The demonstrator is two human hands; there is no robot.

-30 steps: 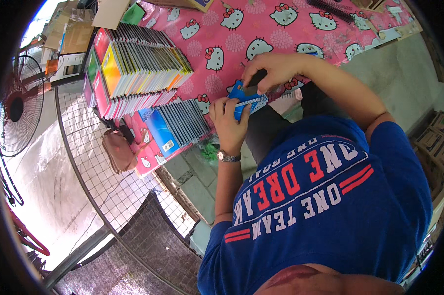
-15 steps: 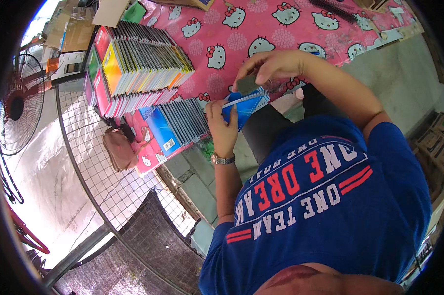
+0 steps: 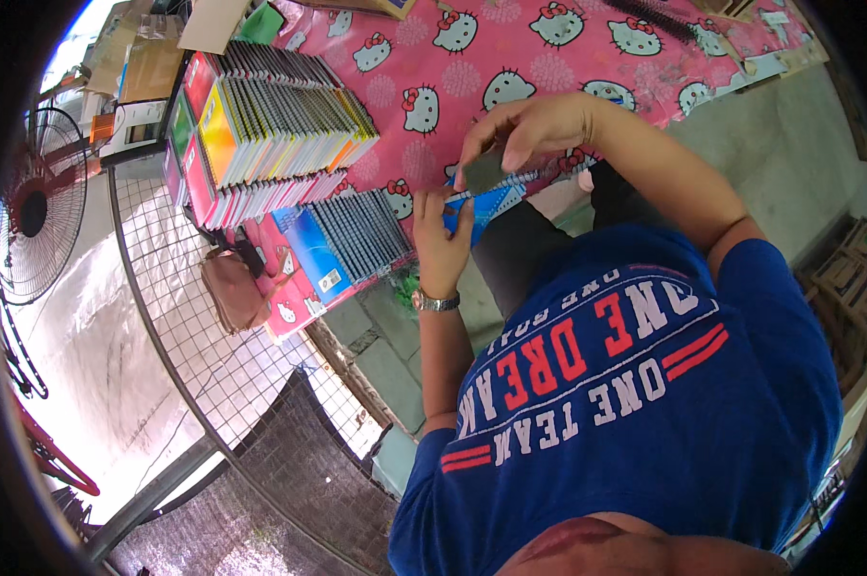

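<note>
A blue spiral notebook is held near the table's front edge, tilted, with its coil toward the far side. My left hand, wearing a wristwatch, pinches the notebook's left end between thumb and fingers. Above the notebook, my right hand grips a dark grey-green flat block between thumb and fingers. The block covers part of the notebook's coil and upper edge. Whether it touches the notebook I cannot tell. To the left of my left hand lies a row of blue spiral notebooks, coils up.
Tall rows of red, yellow and pink spiral notebooks stand on the pink patterned tablecloth. A brown pouch sits at the left table edge, beside wire mesh. Further left is a fan. A dark coil strip lies at the far right.
The notebook has tipped, so less of its blue cover shows. My left hand has shifted slightly right, and the block in my right hand sits slightly lower.
</note>
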